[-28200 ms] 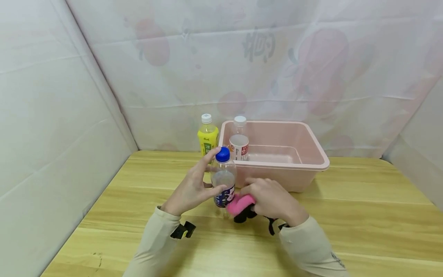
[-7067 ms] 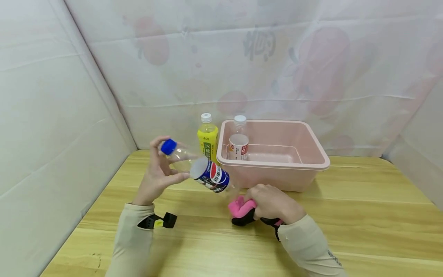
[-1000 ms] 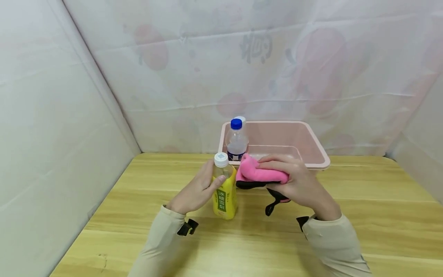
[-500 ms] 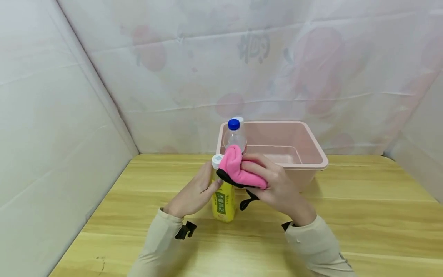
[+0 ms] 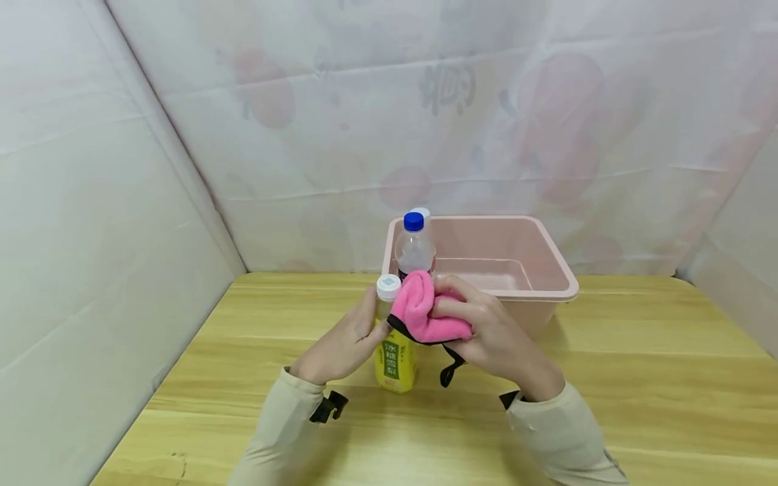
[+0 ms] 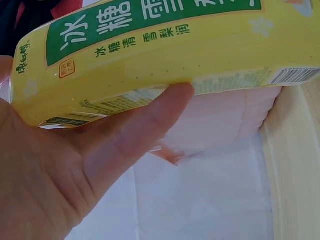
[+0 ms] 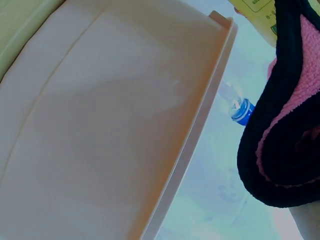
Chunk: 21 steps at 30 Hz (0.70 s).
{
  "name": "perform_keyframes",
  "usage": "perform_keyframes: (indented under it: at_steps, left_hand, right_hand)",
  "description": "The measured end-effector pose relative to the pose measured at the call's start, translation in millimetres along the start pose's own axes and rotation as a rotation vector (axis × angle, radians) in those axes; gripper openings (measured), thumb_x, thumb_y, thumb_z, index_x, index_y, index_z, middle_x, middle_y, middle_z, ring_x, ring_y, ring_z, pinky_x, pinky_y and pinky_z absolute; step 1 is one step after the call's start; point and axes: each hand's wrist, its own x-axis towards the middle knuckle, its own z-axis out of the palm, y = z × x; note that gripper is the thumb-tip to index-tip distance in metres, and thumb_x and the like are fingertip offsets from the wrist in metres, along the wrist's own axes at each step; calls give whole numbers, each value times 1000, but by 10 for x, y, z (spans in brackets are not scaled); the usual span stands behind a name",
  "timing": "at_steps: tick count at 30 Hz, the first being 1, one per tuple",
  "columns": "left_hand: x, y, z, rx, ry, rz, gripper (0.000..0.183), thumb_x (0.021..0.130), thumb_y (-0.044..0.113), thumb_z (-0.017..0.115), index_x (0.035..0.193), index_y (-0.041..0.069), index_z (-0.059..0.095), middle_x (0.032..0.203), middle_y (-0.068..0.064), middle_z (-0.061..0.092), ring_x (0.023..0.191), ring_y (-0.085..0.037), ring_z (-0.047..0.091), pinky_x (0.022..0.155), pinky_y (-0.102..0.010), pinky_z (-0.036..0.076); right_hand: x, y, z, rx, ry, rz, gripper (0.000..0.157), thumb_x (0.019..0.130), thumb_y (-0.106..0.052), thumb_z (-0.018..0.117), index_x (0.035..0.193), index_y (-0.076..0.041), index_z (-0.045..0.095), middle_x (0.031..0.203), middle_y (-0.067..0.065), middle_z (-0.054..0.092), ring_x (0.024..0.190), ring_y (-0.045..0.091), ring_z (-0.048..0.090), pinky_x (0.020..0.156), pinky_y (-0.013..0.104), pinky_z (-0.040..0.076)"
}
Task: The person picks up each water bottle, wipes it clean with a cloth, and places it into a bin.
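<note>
A yellow-labelled drink bottle (image 5: 396, 368) with a white cap stands upright on the table, in front of the basin's left end. My left hand (image 5: 343, 341) grips it from the left, thumb in front; the left wrist view shows fingers against its label (image 6: 150, 65). My right hand (image 5: 492, 334) holds a folded pink cloth (image 5: 422, 314) with black edging against the bottle's upper right side, just below the cap. The cloth hides part of the bottle's shoulder. In the right wrist view the cloth's black-edged fold (image 7: 272, 165) fills the right side.
Behind the hands stands a pink plastic basin (image 5: 541, 295). At its left end are a clear bottle with a blue cap (image 5: 414, 221) and, behind that, a white-capped bottle (image 5: 423, 212). The wooden table (image 5: 638, 378) meets fabric walls at the back and left.
Earlier I held the blue-capped bottle, which now stands at the basin; the yellow bottle came forward into my left hand. Over the last second the cloth moved left onto the yellow bottle.
</note>
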Motion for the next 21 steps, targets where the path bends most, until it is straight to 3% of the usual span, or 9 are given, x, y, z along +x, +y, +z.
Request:
perform_keyframes:
  at_steps: [5, 13, 16, 21]
  left_hand:
    - [20, 26, -2, 19, 8, -28, 61, 104, 20, 39, 157, 6, 13, 163, -18, 24, 148, -26, 28, 118, -46, 30]
    - [42, 81, -34, -3, -12, -44, 64, 110, 27, 38, 160, 7, 5, 159, -17, 31, 146, -27, 32, 116, -47, 35]
    - [47, 96, -59, 1, -15, -55, 61, 110, 30, 38, 159, 8, 8, 151, -17, 41, 141, -28, 40, 114, -46, 38]
    - [66, 107, -71, -11, 5, -37, 50, 110, 27, 39, 152, 7, 19, 137, -15, 52, 132, -27, 49, 112, -45, 41]
  right_hand:
    - [4, -5, -49, -14, -14, -5, 40, 67, 20, 73, 93, -11, 74, 110, 4, 63, 102, 23, 61, 88, 38, 57]
    - [-1, 6, -137, -50, -79, 16, 40, 68, 20, 66, 87, -14, 73, 100, -3, 61, 87, 14, 59, 73, 31, 54]
    - [-8, 31, -145, -37, -179, 86, 39, 70, 17, 66, 86, -17, 73, 97, -6, 62, 85, 12, 58, 73, 30, 53]
    - [-5, 81, -9, -82, -465, 244, 40, 67, 14, 62, 83, -21, 72, 89, -9, 58, 78, 11, 55, 69, 32, 51]
